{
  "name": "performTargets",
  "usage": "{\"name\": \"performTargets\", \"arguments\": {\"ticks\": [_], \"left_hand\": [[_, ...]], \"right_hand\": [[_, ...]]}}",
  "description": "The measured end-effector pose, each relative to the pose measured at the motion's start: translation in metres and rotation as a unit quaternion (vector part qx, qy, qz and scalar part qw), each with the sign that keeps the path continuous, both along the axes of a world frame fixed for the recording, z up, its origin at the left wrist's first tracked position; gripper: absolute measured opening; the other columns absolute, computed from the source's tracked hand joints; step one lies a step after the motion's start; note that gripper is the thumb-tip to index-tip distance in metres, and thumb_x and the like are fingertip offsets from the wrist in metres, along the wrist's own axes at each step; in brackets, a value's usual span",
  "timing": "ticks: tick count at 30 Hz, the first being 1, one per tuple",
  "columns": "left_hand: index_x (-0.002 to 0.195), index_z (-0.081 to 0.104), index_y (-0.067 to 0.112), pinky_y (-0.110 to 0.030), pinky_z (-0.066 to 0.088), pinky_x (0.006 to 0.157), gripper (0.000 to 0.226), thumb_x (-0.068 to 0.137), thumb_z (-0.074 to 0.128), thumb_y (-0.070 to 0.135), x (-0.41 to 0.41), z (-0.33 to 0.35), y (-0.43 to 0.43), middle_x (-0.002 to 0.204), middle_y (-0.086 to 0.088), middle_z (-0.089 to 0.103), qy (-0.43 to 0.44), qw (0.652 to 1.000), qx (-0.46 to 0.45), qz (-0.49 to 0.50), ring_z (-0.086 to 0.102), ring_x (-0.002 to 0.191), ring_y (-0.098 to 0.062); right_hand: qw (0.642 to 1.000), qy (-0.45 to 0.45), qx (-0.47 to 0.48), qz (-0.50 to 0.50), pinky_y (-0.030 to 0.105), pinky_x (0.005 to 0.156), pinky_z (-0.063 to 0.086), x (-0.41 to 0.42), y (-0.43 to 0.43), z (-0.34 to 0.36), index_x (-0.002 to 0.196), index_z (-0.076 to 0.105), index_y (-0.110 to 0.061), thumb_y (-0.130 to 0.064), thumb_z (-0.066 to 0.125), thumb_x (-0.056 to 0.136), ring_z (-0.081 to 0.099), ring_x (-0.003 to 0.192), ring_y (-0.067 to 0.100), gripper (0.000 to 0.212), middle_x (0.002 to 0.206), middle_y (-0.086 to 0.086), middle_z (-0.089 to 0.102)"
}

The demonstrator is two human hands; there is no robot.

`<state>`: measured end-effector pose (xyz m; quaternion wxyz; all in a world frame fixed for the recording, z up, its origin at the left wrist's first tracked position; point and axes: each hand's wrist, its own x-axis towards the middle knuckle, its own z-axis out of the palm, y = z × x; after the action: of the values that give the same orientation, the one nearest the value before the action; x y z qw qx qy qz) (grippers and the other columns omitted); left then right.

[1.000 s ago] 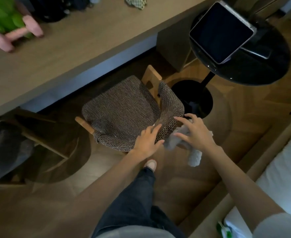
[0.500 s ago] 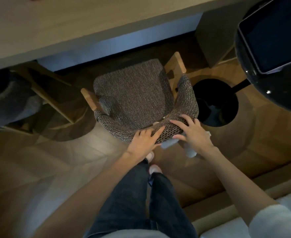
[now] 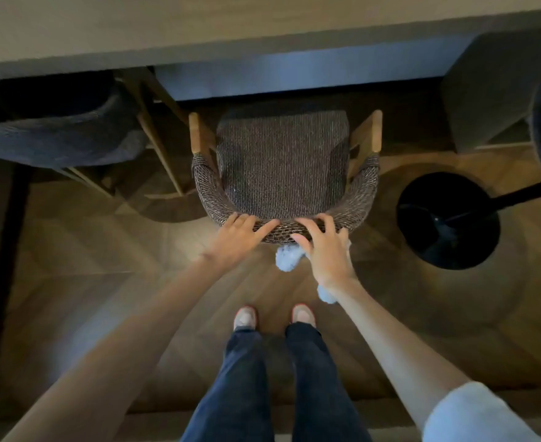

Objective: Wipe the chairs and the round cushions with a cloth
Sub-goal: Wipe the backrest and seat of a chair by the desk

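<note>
The woven chair (image 3: 281, 173) faces the tabletop (image 3: 199, 20), and both hands are on top of its curved backrest (image 3: 363, 193), at the near side. The L hand (image 3: 240, 237) lies open and flat, fingers spread, holding nothing. The R hand (image 3: 325, 250), just beside it, has fingers spread and a bit bent over the rim. The pale fluffy cloth (image 3: 288, 261) is under its palm, pressed on the backrest's outer side, w/ ends hanging below thumb and wrist.
</note>
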<state>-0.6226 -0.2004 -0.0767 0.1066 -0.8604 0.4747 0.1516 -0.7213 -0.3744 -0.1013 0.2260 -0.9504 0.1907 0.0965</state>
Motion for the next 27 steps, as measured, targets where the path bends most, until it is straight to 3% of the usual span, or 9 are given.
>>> {"name": "performTargets", "arguments": {"ticks": [3,10,13,16,19,23,25,27], "left_hand": [[0.153,-0.001,0.022,-0.039,0.013,0.118,0.072,0.093,0.033,0.001,0.023,0.004,0.046,0.146,-0.012,0.031,-0.024,0.998,0.047,0.018,0.032,0.136,-0.026],[0.148,0.016,0.024,-0.034,0.022,0.115,0.088,0.079,0.06,-0.006,0.076,0.009,0.149,0.133,-0.01,0.039,-0.03,0.993,0.018,0.117,0.04,0.127,-0.025],[0.144,0.025,0.023,-0.031,0.028,0.11,0.084,0.076,0.06,-0.011,0.085,0.013,0.176,0.131,-0.008,0.04,-0.017,0.984,-0.005,0.176,0.04,0.126,-0.024],[0.144,0.026,0.021,-0.036,0.025,0.113,0.08,0.078,0.059,-0.009,0.085,0.017,0.181,0.136,-0.01,0.04,-0.008,0.975,-0.006,0.221,0.035,0.131,-0.026],[0.142,0.03,0.018,-0.045,0.016,0.118,0.066,0.084,0.053,-0.004,0.079,0.024,0.169,0.14,-0.01,0.04,0.007,0.971,-0.004,0.239,0.034,0.134,-0.027],[0.144,0.033,0.019,-0.046,0.014,0.118,0.049,0.096,0.045,0.013,0.061,0.03,0.135,0.142,-0.007,0.043,0.086,0.959,-0.06,0.262,0.038,0.134,-0.025],[0.146,0.03,0.019,-0.046,0.017,0.116,0.053,0.097,0.048,0.021,0.05,0.032,0.113,0.146,-0.007,0.04,0.154,0.949,-0.108,0.254,0.037,0.135,-0.024],[0.149,0.027,0.018,-0.044,0.021,0.115,0.062,0.094,0.055,0.025,0.04,0.034,0.087,0.149,-0.005,0.037,0.216,0.937,-0.154,0.226,0.034,0.137,-0.023]], "right_hand": [[1.0,0.016,0.016,-0.009,0.044,0.094,0.034,0.026,0.053,-0.002,0.136,0.045,-0.037,-0.052,0.039,0.096,0.04,0.112,0.035,0.043,0.145,0.002,0.033],[0.992,-0.009,0.122,0.033,0.041,0.093,0.037,0.081,0.157,0.007,0.142,0.04,-0.032,-0.035,0.051,0.096,0.038,0.112,0.033,0.047,0.143,0.003,0.031],[0.975,-0.004,0.211,0.069,0.039,0.103,0.035,0.098,0.177,0.014,0.141,0.043,-0.024,-0.026,0.053,0.096,0.043,0.114,0.029,0.046,0.139,0.009,0.032],[0.957,0.007,0.277,0.088,0.026,0.095,0.039,0.106,0.179,0.025,0.14,0.044,-0.018,-0.023,0.053,0.096,0.054,0.093,0.014,0.045,0.133,0.008,0.035],[0.955,0.009,0.287,0.082,0.02,0.091,0.038,0.104,0.166,0.035,0.137,0.048,-0.02,-0.026,0.058,0.093,0.052,0.097,0.008,0.045,0.127,0.004,0.039],[0.964,-0.045,0.256,0.059,0.013,0.088,0.034,0.095,0.126,0.048,0.125,0.059,-0.021,-0.027,0.066,0.088,0.051,0.102,0.008,0.038,0.117,0.003,0.049],[0.963,-0.077,0.252,0.06,0.007,0.085,0.033,0.089,0.101,0.057,0.117,0.063,-0.024,-0.027,0.068,0.087,0.05,0.102,0.003,0.031,0.113,-0.001,0.053],[0.958,-0.103,0.259,0.067,0.009,0.089,0.036,0.084,0.073,0.068,0.109,0.063,-0.024,-0.023,0.068,0.086,0.052,0.103,0.002,0.023,0.109,-0.005,0.057]]}}
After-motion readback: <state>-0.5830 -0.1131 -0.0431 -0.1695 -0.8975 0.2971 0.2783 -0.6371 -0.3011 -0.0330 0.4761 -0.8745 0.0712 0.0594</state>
